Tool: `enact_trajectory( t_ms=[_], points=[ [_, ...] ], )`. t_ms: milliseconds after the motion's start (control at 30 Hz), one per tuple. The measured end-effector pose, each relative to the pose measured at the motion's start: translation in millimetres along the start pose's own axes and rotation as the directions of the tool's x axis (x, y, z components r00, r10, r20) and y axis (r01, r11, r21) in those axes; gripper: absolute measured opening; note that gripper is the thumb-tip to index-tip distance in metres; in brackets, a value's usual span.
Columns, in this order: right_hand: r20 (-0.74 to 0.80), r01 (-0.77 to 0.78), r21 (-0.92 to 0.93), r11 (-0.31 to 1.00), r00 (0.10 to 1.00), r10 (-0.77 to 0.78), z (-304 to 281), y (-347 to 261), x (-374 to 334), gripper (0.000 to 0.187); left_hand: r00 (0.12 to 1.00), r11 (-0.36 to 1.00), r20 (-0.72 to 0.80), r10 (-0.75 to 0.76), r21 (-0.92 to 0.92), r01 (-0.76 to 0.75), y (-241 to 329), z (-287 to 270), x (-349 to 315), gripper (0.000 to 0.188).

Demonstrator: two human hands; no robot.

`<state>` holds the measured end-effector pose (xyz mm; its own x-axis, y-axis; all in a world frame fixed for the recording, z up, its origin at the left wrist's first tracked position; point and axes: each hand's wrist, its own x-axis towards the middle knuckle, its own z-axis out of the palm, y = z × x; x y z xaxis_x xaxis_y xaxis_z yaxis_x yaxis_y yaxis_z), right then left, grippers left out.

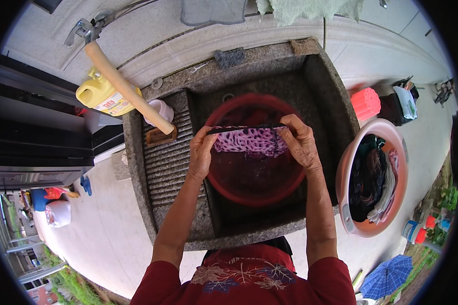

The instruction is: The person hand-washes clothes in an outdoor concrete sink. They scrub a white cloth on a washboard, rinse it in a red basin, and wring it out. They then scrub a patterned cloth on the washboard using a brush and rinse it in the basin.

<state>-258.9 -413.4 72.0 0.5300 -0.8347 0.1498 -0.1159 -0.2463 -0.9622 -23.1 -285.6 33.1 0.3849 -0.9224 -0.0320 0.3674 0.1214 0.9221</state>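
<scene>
A pink and black animal-print cloth [247, 141] with a dark band along its top edge is stretched between my two hands. My left hand [200, 155] is closed on its left end, and my right hand [301, 144] pinches its right end. Beneath the cloth stands a red plastic basin [234, 189] with dark water and some dim cloth in it; the cloth hides part of it. The basin stands inside a grey stone sink [315, 132], to the right of the ribbed washboard [169, 170].
A brown bar of soap [161, 135] and a white cup [160, 113] sit at the washboard's upper end, under a beige hose [129, 90]. Left of them stands a yellow jug [107, 95]. On the right, a pink tub [345, 188] holds wet clothes near a red container [365, 104].
</scene>
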Motion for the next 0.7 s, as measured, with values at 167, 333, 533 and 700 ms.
enact_trajectory(
  t_ms=[167, 333, 533, 700],
  points=[
    [0.025, -0.119, -0.036, 0.992, 0.992, 0.120, 7, 26, -21, 0.008, 0.979, 0.981, -0.064, -0.191, 0.009, 0.192, -3, -2, -11, 0.019],
    [0.103, -0.273, 0.211, 0.939, 0.961, 0.256, 14, 46, -25, 0.009, 0.944, 0.921, -0.091, -0.316, 0.207, 0.329, -2, -4, -18, 0.031],
    [0.245, -0.373, 0.539, 0.755, 0.927, 0.283, 13, 24, -24, 0.008, 0.921, 0.721, -0.096, -0.377, 0.594, 0.356, 3, -33, -19, 0.048],
    [0.332, -0.463, 0.604, 0.648, 0.886, 0.323, 0, 20, -16, 0.005, 0.884, 0.744, -0.085, -0.459, 0.508, 0.435, 10, -23, -19, 0.053]
  ],
)
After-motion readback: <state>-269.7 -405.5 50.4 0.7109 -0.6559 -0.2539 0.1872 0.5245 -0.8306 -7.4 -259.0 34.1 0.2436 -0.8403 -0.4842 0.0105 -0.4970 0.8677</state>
